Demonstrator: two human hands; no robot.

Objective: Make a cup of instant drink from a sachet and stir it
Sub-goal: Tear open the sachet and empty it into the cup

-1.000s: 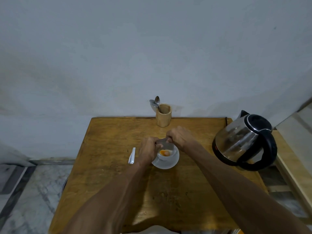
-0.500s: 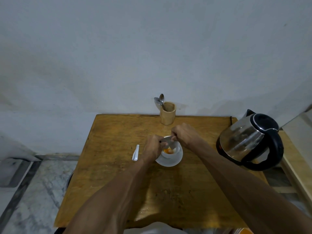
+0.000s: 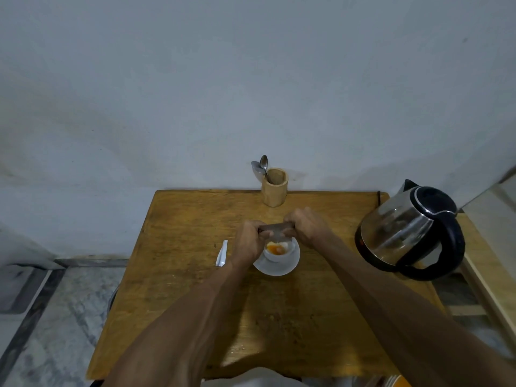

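A white cup (image 3: 279, 254) stands on a white saucer (image 3: 287, 265) in the middle of the wooden table (image 3: 181, 275). Orange powder (image 3: 273, 249) lies inside the cup. Directly above the cup a dark sachet (image 3: 275, 229) is stretched flat between my two hands. My left hand (image 3: 250, 241) pinches its left end and my right hand (image 3: 307, 227) pinches its right end. A thin pale line hangs from the sachet toward the cup. A second, white sachet (image 3: 222, 253) lies on the table left of my left hand.
A wooden holder (image 3: 274, 191) with two spoons (image 3: 261, 169) stands at the table's back edge against the wall. A steel kettle with a black handle (image 3: 410, 233) sits at the right. A wooden surface (image 3: 491, 275) lies further right; marble floor (image 3: 55, 317) to the left.
My hands have drawn a little apart, and the sachet now lies flatter between them over the cup. The camera view shifted slightly.
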